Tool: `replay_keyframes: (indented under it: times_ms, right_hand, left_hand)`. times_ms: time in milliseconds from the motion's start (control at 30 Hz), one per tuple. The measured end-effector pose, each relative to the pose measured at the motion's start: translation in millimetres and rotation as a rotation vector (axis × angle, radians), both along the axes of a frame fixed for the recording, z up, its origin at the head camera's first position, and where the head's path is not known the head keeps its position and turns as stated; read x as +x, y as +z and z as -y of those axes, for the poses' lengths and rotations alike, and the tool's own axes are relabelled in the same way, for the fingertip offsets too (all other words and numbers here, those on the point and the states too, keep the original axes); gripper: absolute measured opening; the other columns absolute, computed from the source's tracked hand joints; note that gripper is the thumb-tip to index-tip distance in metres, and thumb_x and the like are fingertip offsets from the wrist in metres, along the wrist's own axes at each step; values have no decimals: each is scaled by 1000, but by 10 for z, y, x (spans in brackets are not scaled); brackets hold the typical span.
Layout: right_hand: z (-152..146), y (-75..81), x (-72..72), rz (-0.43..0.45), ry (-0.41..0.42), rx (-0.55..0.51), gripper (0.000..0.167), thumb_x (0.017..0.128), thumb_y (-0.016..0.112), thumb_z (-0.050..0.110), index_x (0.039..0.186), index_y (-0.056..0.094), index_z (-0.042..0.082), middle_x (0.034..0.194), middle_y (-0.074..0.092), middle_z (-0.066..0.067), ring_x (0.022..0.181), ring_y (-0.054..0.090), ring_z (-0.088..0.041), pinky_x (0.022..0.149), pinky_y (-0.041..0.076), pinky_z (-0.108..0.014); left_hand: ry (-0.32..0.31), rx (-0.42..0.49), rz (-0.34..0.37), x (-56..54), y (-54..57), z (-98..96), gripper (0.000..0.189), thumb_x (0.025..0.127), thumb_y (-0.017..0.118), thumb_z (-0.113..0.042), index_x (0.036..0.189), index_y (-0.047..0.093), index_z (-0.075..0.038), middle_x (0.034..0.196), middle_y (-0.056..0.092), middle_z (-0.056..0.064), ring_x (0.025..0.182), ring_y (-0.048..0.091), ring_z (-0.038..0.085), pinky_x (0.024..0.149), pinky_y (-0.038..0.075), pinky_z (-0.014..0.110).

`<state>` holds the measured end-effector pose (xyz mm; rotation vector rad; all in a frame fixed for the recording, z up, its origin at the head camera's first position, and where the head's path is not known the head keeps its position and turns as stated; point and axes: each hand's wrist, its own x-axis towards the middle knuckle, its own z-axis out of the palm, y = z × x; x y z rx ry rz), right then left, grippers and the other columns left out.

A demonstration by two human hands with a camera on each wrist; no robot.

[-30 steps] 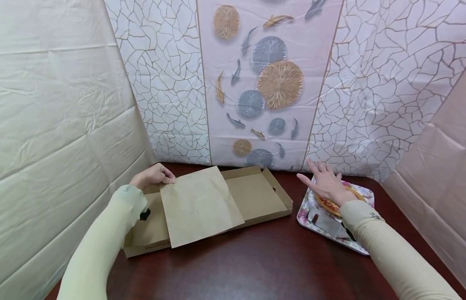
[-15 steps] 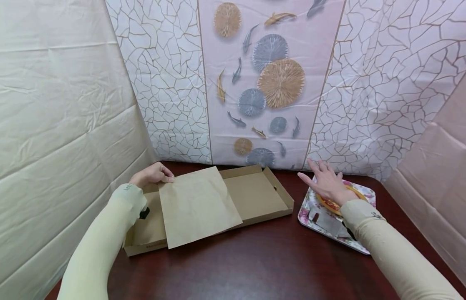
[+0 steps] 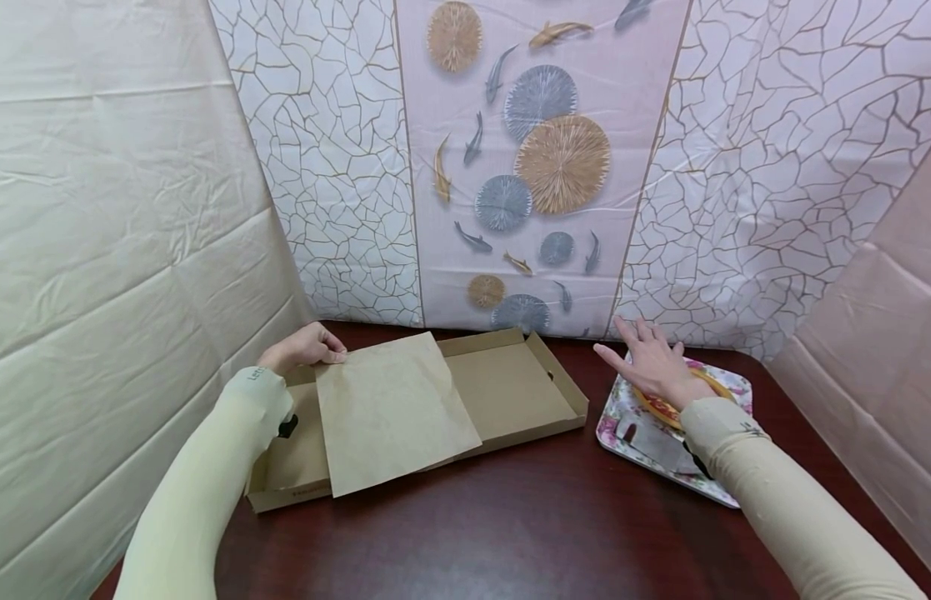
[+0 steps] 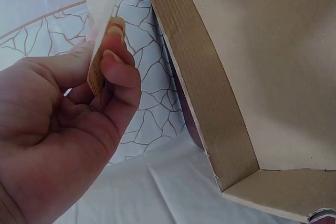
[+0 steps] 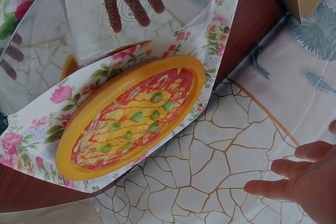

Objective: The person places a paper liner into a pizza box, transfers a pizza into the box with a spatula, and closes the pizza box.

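Observation:
My left hand (image 3: 303, 348) pinches the far left corner of a sheet of light brown paper (image 3: 393, 412). In the left wrist view the paper's edge (image 4: 97, 77) runs between thumb and curled fingers. The sheet slants over the middle of an open cardboard pizza box (image 3: 518, 383), covering part of both halves. My right hand (image 3: 653, 362) holds nothing, fingers spread, above a floral tray (image 5: 58, 95). On that tray lie an oval pizza (image 5: 131, 124) with a yellow crust and green bits, and a shiny metal blade (image 5: 184, 19) reflecting a hand.
The dark red-brown table (image 3: 510, 533) extends in front of the box and between box and tray. A patterned cloth wall (image 3: 345, 167) rises behind, with plain cloth walls on the left (image 3: 135, 250) and right (image 3: 878, 333).
The paper has slid slightly left over the box, its corner still pinched in my left hand. My right hand has stayed almost still above the tray.

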<state>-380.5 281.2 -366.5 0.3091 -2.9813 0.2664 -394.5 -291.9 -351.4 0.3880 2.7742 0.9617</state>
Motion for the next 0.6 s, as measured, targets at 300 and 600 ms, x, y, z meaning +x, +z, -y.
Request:
replay_keyframes:
  times_ms: [300, 600]
  right_hand:
    - [2, -6, 4, -8, 0, 2, 85, 93, 27, 71, 156, 9, 16, 156, 10, -32, 141, 7, -56, 100, 10, -81]
    - [-3, -4, 21, -1, 5, -9, 83, 94, 27, 70, 156, 9, 18, 157, 8, -31, 141, 7, -56, 100, 9, -81]
  left_hand:
    - [10, -34, -4, -11, -6, 15, 21, 87, 69, -9, 99, 71, 8, 82, 67, 0, 72, 50, 7, 59, 42, 19]
    - [-2, -46, -8, -18, -10, 53, 20, 87, 69, -7, 98, 71, 9, 88, 70, 7, 73, 51, 7, 61, 44, 20]
